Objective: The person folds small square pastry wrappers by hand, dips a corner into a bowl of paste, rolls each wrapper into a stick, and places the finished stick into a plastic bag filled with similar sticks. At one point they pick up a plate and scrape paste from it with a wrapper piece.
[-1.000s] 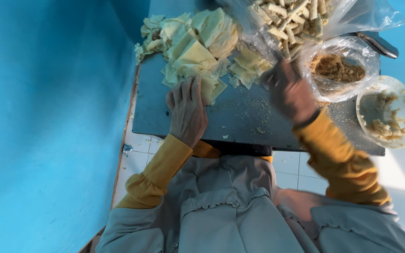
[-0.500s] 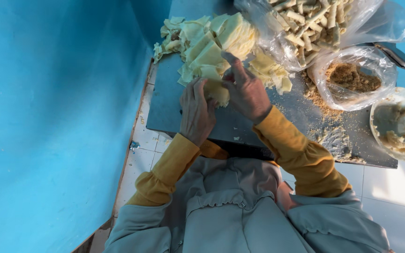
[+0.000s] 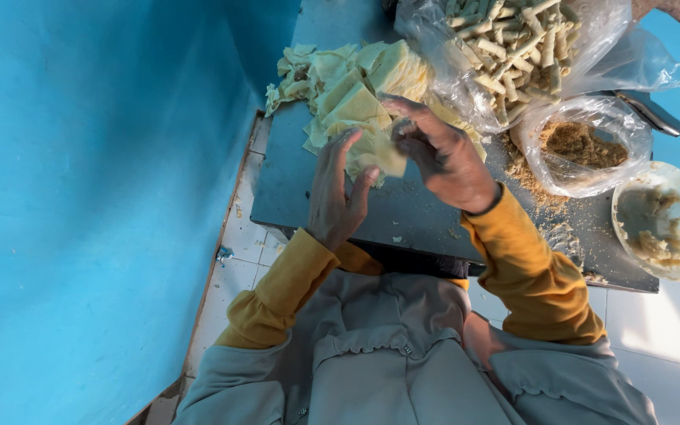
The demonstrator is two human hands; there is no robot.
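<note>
My left hand (image 3: 336, 193) and my right hand (image 3: 438, 153) are raised together over the grey table (image 3: 301, 185), both in yellow sleeves. Between their fingertips they hold a thin pale yellow wrapper sheet (image 3: 375, 153). The left fingers press its near edge while the right fingers curl over its top. Just behind lies a loose pile of the same wrapper sheets (image 3: 356, 79).
A clear plastic bag of several rolled sticks (image 3: 513, 47) stands at the back right. Beside it sit a smaller bag of brown crumbly filling (image 3: 584, 145) and a white bowl with paste (image 3: 659, 224). A blue wall (image 3: 80, 197) runs along the left; white floor tiles lie below.
My right hand came in from the right side by the filling bag and joined the left at the wrappers. Both hands have lifted a sheet off the table.
</note>
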